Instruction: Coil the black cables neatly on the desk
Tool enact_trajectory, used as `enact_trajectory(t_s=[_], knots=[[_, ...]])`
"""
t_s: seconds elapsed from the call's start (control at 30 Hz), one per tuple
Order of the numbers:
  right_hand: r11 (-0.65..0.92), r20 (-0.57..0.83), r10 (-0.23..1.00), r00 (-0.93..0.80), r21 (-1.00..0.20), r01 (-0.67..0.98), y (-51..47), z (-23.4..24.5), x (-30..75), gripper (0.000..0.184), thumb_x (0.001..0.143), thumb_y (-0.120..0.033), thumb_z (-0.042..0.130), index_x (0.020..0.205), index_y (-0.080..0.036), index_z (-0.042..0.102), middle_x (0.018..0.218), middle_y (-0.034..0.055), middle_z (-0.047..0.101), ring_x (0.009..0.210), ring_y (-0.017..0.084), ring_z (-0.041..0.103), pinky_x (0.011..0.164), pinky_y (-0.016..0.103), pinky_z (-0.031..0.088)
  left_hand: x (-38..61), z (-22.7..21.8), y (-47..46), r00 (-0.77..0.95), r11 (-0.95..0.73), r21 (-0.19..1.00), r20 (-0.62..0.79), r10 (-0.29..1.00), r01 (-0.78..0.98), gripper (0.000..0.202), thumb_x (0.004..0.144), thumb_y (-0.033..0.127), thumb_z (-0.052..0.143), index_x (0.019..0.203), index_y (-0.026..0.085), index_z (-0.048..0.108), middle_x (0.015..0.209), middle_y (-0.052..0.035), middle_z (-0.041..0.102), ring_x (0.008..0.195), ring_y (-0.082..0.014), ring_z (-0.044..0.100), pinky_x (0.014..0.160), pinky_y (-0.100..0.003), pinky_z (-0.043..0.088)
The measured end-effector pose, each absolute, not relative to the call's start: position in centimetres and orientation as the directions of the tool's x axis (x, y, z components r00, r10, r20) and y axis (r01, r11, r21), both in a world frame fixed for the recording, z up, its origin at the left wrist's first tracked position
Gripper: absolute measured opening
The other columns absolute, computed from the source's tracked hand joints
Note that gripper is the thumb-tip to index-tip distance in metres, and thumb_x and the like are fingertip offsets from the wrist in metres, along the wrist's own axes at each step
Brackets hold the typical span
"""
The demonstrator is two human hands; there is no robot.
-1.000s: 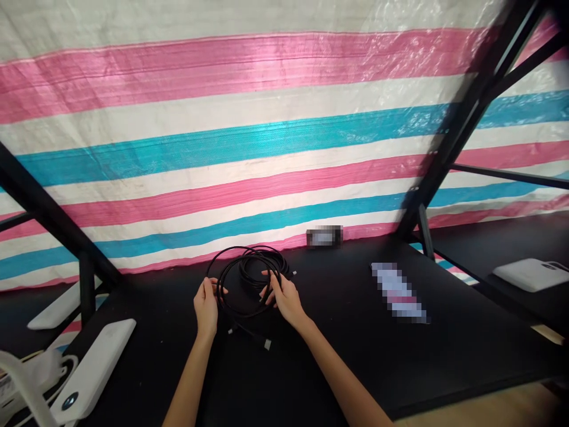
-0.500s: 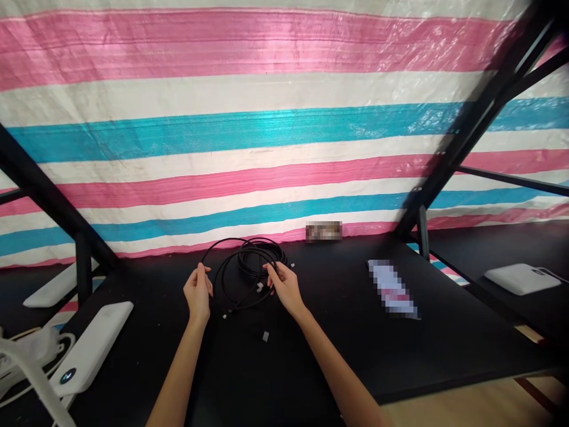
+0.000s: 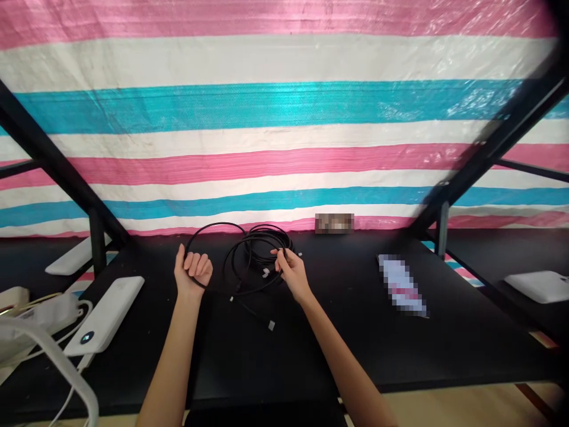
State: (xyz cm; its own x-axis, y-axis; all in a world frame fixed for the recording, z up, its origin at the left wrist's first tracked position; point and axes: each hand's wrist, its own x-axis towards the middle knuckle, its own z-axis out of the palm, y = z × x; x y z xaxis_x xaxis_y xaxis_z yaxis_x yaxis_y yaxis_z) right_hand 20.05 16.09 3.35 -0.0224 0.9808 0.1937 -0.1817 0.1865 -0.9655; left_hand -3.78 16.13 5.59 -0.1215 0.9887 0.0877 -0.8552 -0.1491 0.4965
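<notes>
A long black cable (image 3: 269,244) lies in loose loops on the black tabletop (image 3: 249,367), near its back edge. My left hand (image 3: 192,274) is turned palm up, its fingers curled over a strand of the cable that runs past the thumb and forms a wide loop toward the coil. My right hand (image 3: 293,274) pinches the right side of the loops between thumb and fingers. A pale plug (image 3: 271,325) rests in front of the coil, on a thin dark lead. Another small light tip (image 3: 232,299) and a whitish piece (image 3: 265,273) show among the loops.
White power bank (image 3: 106,314) at left, beside white cables and a charger (image 3: 48,320). A blurred-out packet (image 3: 402,286) lies at right, a blurred box (image 3: 334,223) at the back. Black frame bars (image 3: 62,172) slope on both sides before a striped sheet (image 3: 267,107).
My left hand has rolled palm up, its fingers closing round the cable strand and widening the loop. My right hand keeps its pinch. The view has shifted slightly.
</notes>
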Motion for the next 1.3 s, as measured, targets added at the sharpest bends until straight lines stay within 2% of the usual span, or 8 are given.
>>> enact_trajectory(t_s=[0.23, 0.4, 0.53, 0.7, 0.87, 0.97, 1.13, 1.3], knots=[[0.058, 0.083, 0.996, -0.04, -0.903, -0.426, 16.2, 4.1, 21.2, 0.037, 0.066, -0.052, 0.071, 0.068, -0.017, 0.06, 0.051, -0.0085, 0.031, 0.039, 0.002, 0.014, 0.036, 0.02, 0.008, -6.5, 4.8, 16.0, -0.147, -0.243, 0.209, 0.392, 0.908, -0.947, 0.058, 0.091, 0.037, 0.045, 0.039, 0.018, 0.026, 0.029, 0.0058, 0.026, 0.032, -0.0047, 0.032, 0.034, -0.016, 0.029], [0.083, 0.069, 0.997, 0.045, -0.819, -0.567, 16.5, 5.2, 22.5, 0.041, 0.062, -0.055, 0.073, 0.066, -0.019, 0.053, 0.054, -0.0091, 0.028, 0.04, 0.002, 0.01, 0.034, 0.019, 0.009, -8.5, 4.3, 15.7, -0.351, -0.423, 0.071, 0.444, 0.824, -0.903, 0.056, 0.091, 0.035, 0.046, 0.04, 0.016, 0.032, 0.03, 0.0071, 0.034, 0.031, -0.0017, 0.033, 0.035, -0.012, 0.029], [0.179, 0.114, 0.981, 0.155, -0.839, -0.513, 16.9, 5.3, 23.3, 0.04, 0.064, -0.057, 0.07, 0.074, -0.02, 0.056, 0.058, -0.0078, 0.032, 0.039, 0.003, 0.013, 0.033, 0.02, 0.012, -8.9, 4.5, 15.2, -0.475, -0.571, 0.212, 0.372, 0.798, -0.793, 0.055, 0.09, 0.03, 0.047, 0.04, 0.016, 0.027, 0.029, 0.0074, 0.028, 0.029, -0.0013, 0.03, 0.035, -0.009, 0.029], [0.255, 0.19, 0.961, 0.202, -0.892, -0.372, 17.2, 4.4, 23.3, 0.035, 0.069, -0.052, 0.068, 0.076, -0.019, 0.06, 0.063, -0.0046, 0.04, 0.043, 0.004, 0.025, 0.036, 0.021, 0.02, -8.0, 5.0, 14.8, -0.438, -0.561, 0.294, 0.391, 0.81, -0.774, 0.05, 0.09, 0.027, 0.045, 0.044, 0.016, 0.029, 0.032, 0.0086, 0.028, 0.026, -0.0006, 0.02, 0.034, -0.006, 0.027], [0.221, 0.193, 0.974, 0.114, -0.913, -0.342, 17.2, 3.8, 22.6, 0.029, 0.071, -0.042, 0.068, 0.091, -0.021, 0.065, 0.069, -0.0024, 0.049, 0.053, 0.007, 0.043, 0.041, 0.019, 0.034, -7.4, 5.8, 14.6, -0.152, -0.28, 0.401, 0.322, 0.934, -0.872, 0.038, 0.086, 0.036, 0.049, 0.053, 0.019, 0.042, 0.028, 0.0119, 0.023, 0.019, -0.0024, 0.007, 0.024, -0.011, 0.021], [0.207, 0.174, 0.977, 0.127, -0.922, -0.327, 17.3, 3.7, 22.6, 0.029, 0.071, -0.037, 0.066, 0.096, -0.022, 0.066, 0.079, -0.0005, 0.055, 0.058, 0.007, 0.048, 0.044, 0.019, 0.038, -7.5, 5.9, 14.8, 0.065, -0.065, 0.486, 0.246, 0.967, -0.871, 0.032, 0.086, 0.047, 0.046, 0.071, 0.02, 0.054, 0.027, 0.0142, 0.018, 0.017, -0.0039, 0.002, 0.02, -0.014, 0.016], [0.179, 0.127, 0.979, 0.158, -0.908, -0.379, 17.5, 3.6, 23.2, 0.035, 0.064, -0.024, 0.065, 0.098, -0.024, 0.067, 0.091, 0.0011, 0.061, 0.069, 0.01, 0.054, 0.051, 0.02, 0.045, -8.0, 5.0, 15.8, 0.228, 0.128, 0.492, 0.15, 0.962, -0.861, 0.047, 0.095, 0.045, 0.026, 0.115, 0.01, 0.05, 0.029, 0.0139, 0.03, 0.014, -0.005, 0.01, 0.018, -0.014, 0.013], [0.139, 0.101, 0.987, 0.126, -0.928, -0.347, 17.3, 4.0, 23.5, 0.034, 0.054, -0.014, 0.059, 0.086, -0.02, 0.069, 0.079, 0.0013, 0.063, 0.074, 0.015, 0.055, 0.058, 0.024, 0.047, -8.1, 4.5, 16.3, 0.134, 0.061, 0.392, 0.163, 0.977, -0.918, 0.047, 0.098, 0.039, 0.018, 0.122, 0.008, 0.045, 0.036, 0.0101, 0.042, 0.019, -0.0041, 0.028, 0.021, -0.013, 0.017]])
